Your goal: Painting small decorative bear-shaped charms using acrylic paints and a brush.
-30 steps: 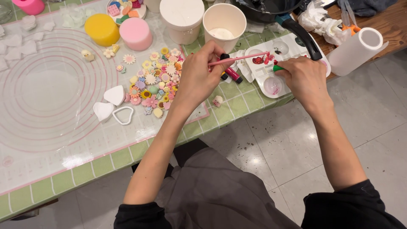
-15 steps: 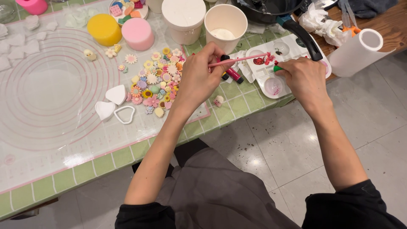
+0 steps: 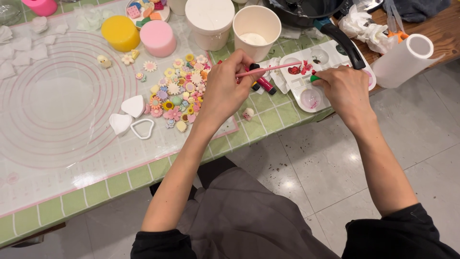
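My left hand (image 3: pixel 225 88) grips a thin pink paintbrush (image 3: pixel 270 69) whose tip reaches over the white paint palette (image 3: pixel 335 53), near a red blob of paint in one well. My right hand (image 3: pixel 342 91) rests on the palette's near part, closed around a small green-capped object (image 3: pixel 314 78); most of that object is hidden in the fist. Two small paint tubes, one black and one red (image 3: pixel 262 84), lie between the hands on the green tiled table (image 3: pixel 268 120).
A pile of small coloured flower charms (image 3: pixel 179 93) lies left of my left hand. White heart shapes (image 3: pixel 130 112) sit on a clear round-lined mat (image 3: pixel 62 100). Behind stand two white cups (image 3: pixel 256 31), a yellow block (image 3: pixel 120 32) and a pink one (image 3: pixel 158 38), a black pan handle (image 3: pixel 342 44), a paper roll (image 3: pixel 405 60).
Both hands hold nearly the same pose; the brush tip stays over the palette's red well. The view has shifted slightly.
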